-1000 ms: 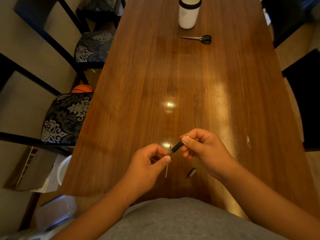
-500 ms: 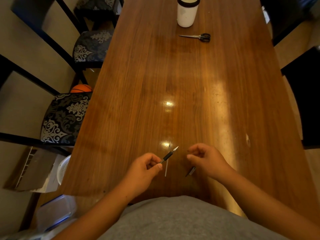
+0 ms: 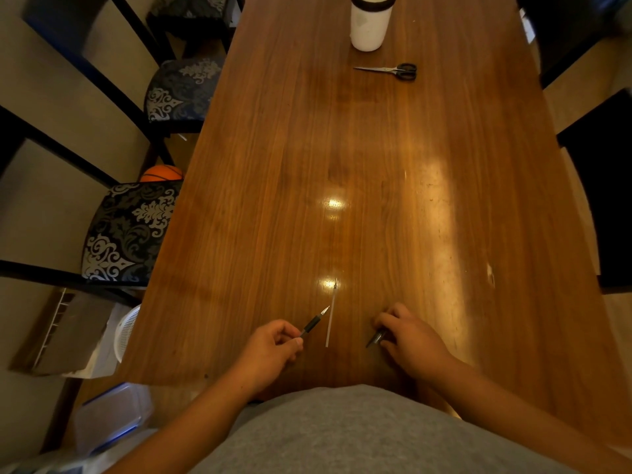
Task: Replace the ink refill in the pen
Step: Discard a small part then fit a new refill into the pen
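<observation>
My left hand (image 3: 270, 347) holds the front part of a black pen (image 3: 313, 323), its metal tip pointing up and to the right. A thin clear refill (image 3: 331, 316) lies on the wooden table (image 3: 359, 165) just right of that tip, running lengthwise away from me. My right hand (image 3: 410, 340) rests on the table near the front edge, its fingers closed on a short black pen piece (image 3: 375, 338) that touches the tabletop. Most of that piece is hidden under the fingers.
Black-handled scissors (image 3: 390, 70) and a white cylindrical container (image 3: 371, 23) with a dark rim sit far up the table. Patterned chairs (image 3: 130, 234) stand along the left side, dark chairs (image 3: 605, 186) on the right. An orange ball (image 3: 161, 173) lies under the left chair.
My hands have come apart. The left keeps the pen front part; the right has dropped to the table and closed on the black piece lying there.
</observation>
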Demonstrator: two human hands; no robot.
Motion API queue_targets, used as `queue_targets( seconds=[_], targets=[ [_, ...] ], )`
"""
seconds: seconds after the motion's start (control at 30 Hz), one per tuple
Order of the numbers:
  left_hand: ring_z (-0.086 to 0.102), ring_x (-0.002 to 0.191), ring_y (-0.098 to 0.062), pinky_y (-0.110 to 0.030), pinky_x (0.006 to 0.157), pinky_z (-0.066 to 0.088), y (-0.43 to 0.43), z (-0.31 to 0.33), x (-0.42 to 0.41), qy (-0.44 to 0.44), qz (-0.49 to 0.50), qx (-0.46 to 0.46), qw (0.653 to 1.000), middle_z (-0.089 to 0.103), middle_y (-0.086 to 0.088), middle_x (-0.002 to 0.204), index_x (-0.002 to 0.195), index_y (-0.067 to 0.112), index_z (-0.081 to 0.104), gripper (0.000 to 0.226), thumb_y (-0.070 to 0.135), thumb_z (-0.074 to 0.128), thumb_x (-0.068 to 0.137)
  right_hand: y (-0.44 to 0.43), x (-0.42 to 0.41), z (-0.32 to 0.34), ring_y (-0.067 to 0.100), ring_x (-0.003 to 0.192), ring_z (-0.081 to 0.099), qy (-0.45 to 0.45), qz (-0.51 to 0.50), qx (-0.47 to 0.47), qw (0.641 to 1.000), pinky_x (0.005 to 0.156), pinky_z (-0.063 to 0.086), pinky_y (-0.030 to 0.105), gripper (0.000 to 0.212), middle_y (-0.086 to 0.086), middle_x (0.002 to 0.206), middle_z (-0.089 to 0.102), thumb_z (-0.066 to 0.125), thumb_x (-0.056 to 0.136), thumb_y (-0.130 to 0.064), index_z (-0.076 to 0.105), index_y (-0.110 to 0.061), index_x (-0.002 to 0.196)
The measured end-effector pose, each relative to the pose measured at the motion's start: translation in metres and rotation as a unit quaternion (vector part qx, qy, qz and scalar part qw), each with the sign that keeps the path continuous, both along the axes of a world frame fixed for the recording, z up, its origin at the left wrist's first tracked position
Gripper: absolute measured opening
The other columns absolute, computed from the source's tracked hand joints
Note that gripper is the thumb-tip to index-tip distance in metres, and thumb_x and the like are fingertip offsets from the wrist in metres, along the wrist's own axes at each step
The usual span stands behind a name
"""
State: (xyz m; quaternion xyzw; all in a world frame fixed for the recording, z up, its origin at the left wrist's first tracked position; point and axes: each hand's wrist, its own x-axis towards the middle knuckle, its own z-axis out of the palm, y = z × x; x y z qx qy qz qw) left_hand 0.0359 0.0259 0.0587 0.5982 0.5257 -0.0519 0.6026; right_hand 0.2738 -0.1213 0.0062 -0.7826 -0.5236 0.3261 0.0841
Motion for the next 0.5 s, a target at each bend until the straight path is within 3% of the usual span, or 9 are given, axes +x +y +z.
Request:
queue_targets(
  seconds=[0.2,0.33,0.5],
  targets=[
    [0.061,0.067,-0.009,-0.02,0.057,0.046,-0.001,0.006,0.005,-0.009,-0.001,0.004,1.0,0.072,-0.017,0.093,0.09,0.016,0.064,0.005,0.012,0.061,0.091,0.004,-0.007,0.001,0.007,0.075,0.053,-0.012,-0.003,0.013,1.0,0.063,0.049,0.024,0.011,-0.008,0.103,0.051,0.055,0.094,-0.032,0.057,-0.026,0.103],
    [0.06,0.067,-0.008,-0.017,0.057,0.046,0.0,0.014,0.01,-0.024,0.0,0.01,1.0,0.071,-0.011,0.087,0.095,0.011,0.065,0.005,0.011,0.06,0.091,0.015,-0.006,0.019,0.005,0.063,0.06,0.139,-0.141,0.024,0.98,0.047,0.046,0.018,0.005,-0.005,0.08,0.064,0.055,0.094,-0.031,0.055,-0.036,0.093],
    [0.06,0.066,-0.007,-0.016,0.057,0.047,0.002,0.028,0.017,-0.055,0.004,0.025,0.998,0.07,-0.01,0.085,0.095,0.008,0.065,0.006,0.008,0.06,0.091,0.035,-0.002,0.052,0.005,0.05,0.051,0.359,-0.293,0.089,0.882,0.044,0.042,0.017,0.015,-0.009,0.061,0.06,0.064,0.09,-0.017,0.07,-0.028,0.083]
  ],
)
